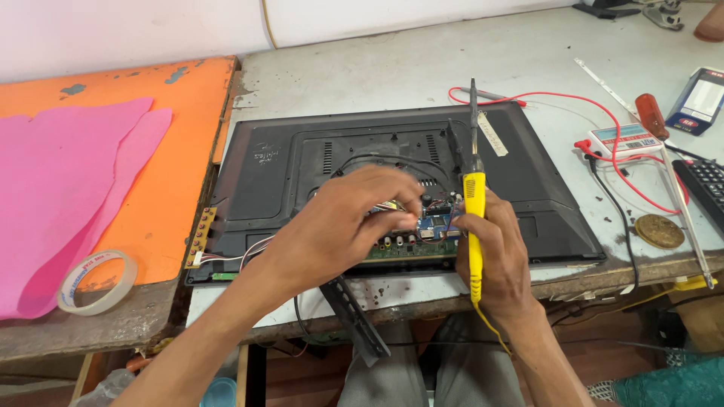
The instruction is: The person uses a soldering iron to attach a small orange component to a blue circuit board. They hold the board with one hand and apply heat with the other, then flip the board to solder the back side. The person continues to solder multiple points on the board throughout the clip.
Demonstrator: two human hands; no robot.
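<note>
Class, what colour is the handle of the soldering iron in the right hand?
Yellow: the soldering iron handle shows best in the head view.

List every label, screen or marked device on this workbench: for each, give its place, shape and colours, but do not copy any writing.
Paper tag: narrow white strip lying on the black panel, upper right.
Tester box: small white rectangle with a red band, right of the panel, red leads attached.
Meter: blue-edged device with a pale screen, far right.
Tape roll: clear printed ring, lower left.

My right hand [494, 252] grips the yellow soldering iron [473, 218] upright; my left hand [343, 226] pinches at the circuit board [418, 240] beside it.
</note>
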